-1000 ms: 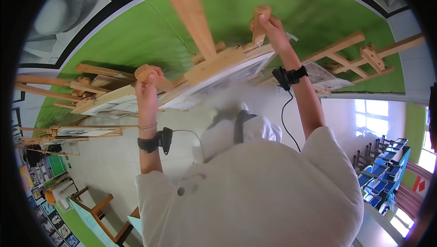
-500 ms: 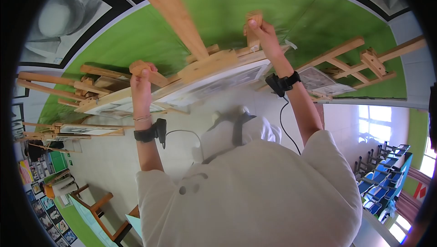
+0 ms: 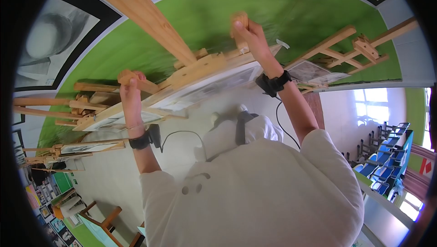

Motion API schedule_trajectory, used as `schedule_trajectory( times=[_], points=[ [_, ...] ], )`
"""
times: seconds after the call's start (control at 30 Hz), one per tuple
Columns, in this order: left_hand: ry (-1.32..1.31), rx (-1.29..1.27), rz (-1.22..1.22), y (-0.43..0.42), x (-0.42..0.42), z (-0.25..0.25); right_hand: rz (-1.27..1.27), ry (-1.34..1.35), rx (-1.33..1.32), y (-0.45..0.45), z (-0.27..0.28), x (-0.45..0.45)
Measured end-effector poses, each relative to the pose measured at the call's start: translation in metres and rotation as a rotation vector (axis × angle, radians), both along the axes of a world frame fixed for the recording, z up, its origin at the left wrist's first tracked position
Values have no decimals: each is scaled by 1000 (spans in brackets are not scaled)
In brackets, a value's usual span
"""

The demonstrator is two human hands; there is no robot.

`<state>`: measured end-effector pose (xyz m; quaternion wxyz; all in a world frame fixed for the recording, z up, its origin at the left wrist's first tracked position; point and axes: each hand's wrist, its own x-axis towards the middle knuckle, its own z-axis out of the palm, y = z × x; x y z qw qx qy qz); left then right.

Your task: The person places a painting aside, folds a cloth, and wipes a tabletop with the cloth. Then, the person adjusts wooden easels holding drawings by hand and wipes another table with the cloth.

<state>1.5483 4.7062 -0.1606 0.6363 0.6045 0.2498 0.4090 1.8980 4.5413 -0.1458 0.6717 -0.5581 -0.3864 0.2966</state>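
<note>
At the far left a framed drawing [image 3: 50, 40] in grey tones hangs above the green wall panel [image 3: 214, 17]; below it, wooden easels [image 3: 88, 103] lean together, and lower down a wooden frame with a pale blue panel [image 3: 102, 222] stands on the light floor [image 3: 109, 174]; next comes the left hand [image 3: 131, 93], grasping the end of the left wooden bar [image 3: 148, 85], thumb along its near face, with a black wrist device [image 3: 144, 138] strapped on behind it; between the 2 hands stands the easel [image 3: 205, 64], its long post [image 3: 141, 12] slanting up to the left, and the white drawing sheet [image 3: 211, 82] lies on its near side, tilted and partly blurred; the right hand [image 3: 252, 38], higher in view, grips the right wooden bar [image 3: 238, 28], thumb pressed near its top; a second wrist device [image 3: 272, 83] sits on that arm, with a cable [image 3: 283, 126] hanging from it; farther right another easel [image 3: 359, 49] stands beside the wall, and blue chairs [image 3: 382, 163] are lined up at the far right.
</note>
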Motion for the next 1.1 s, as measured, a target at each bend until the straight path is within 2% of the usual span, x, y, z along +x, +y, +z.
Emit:
schedule_trajectory(
  times=[0.43, 1.1],
  points=[
    [42, 58, -57, 20, -22, 3, -60, 41, -40, -14, 6, -34],
    [112, 168, -303, 5, 95, 5, -357, 76, -7, -108, -13, 16]
  ],
)
